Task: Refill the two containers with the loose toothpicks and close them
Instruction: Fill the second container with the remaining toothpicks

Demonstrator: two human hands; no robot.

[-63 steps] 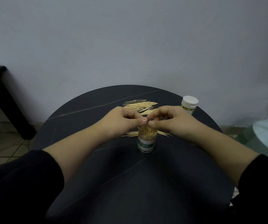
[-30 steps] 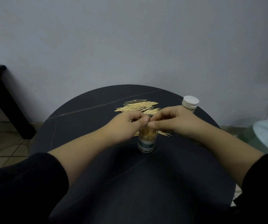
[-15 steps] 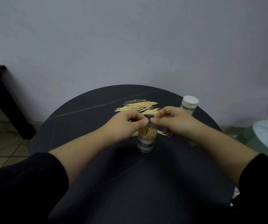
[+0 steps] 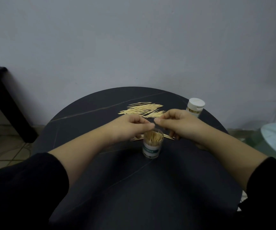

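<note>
Clear plastic, with a white and green label band, the small open toothpick container (image 4: 152, 146) stands upright on the round black surface (image 4: 134, 188), close in front of the person. It is packed with pale wooden toothpicks (image 4: 153, 138) standing on end, so their long axis runs straight up toward the mouth.

Directly above that mouth hover both hands. The left hand (image 4: 130, 128) and the right hand (image 4: 180, 123) each have the fingers curled in, thumb and forefinger tips nearly meeting one another over the rim. Whether either pinches a toothpick I cannot tell; none shows between the fingertips.

A few stray toothpicks (image 4: 168, 136) lie flat just behind the container, partly under the hands. Farther back, beyond the knuckles, the main loose heap of toothpicks (image 4: 142, 109) lies flat with its sticks running roughly left to right. The bulk of it sits behind the left hand, which looks the nearer; I judge the next gather calls for a reach away from the body and then turning the sticks upright.

Beyond the right hand stands the second container with its white cap (image 4: 195, 107) on.
</note>
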